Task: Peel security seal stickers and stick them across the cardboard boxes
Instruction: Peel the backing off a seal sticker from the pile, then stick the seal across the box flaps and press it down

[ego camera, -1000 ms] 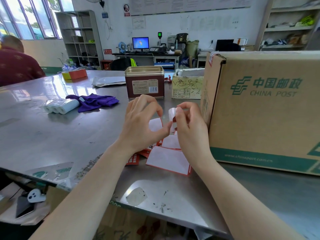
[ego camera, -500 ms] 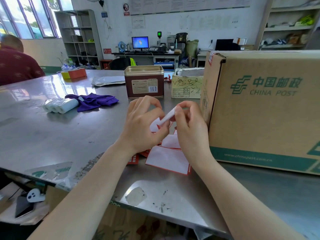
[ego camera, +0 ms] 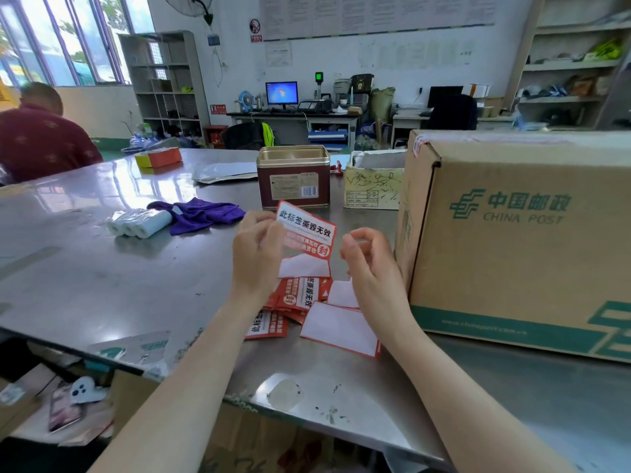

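left hand [ego camera: 256, 260] on sticker [ego camera: 307, 233]

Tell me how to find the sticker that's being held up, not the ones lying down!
Start at the big China Post cardboard box on the steel table. Just beside it, the left hand holds one seal sticker up in the air. It is the only one lifted off the table, with its printed red-and-white face showing, above the pile of stickers lying flat.

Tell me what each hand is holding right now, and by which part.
The left hand pinches a red and white seal sticker by its left edge. The right hand holds nothing that can be seen, its fingers loosely curled.
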The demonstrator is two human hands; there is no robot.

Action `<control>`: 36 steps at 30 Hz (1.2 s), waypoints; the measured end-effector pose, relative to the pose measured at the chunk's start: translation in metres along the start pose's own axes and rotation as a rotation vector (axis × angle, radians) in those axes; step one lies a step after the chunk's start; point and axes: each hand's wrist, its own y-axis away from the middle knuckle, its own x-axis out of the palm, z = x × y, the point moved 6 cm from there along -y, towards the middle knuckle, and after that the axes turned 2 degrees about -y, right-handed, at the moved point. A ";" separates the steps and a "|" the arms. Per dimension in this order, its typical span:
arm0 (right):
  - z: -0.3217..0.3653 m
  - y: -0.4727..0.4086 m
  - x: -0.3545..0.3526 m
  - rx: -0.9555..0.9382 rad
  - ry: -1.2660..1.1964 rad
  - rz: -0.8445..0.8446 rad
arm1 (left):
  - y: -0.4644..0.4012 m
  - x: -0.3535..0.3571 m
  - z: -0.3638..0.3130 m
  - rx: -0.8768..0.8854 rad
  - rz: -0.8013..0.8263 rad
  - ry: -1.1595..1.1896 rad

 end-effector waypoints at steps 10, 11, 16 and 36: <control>0.046 -0.018 0.025 0.095 -0.070 0.089 | -0.016 -0.017 -0.023 -0.244 -0.015 0.290; 0.059 -0.023 0.023 0.058 -0.053 0.067 | -0.019 -0.017 -0.027 -0.261 -0.012 0.341; 0.123 -0.046 -0.003 -0.116 0.089 -0.073 | -0.039 -0.006 -0.057 -0.303 0.029 0.516; 0.134 -0.083 -0.304 0.013 0.599 -0.567 | -0.068 0.189 -0.216 0.181 0.444 -0.326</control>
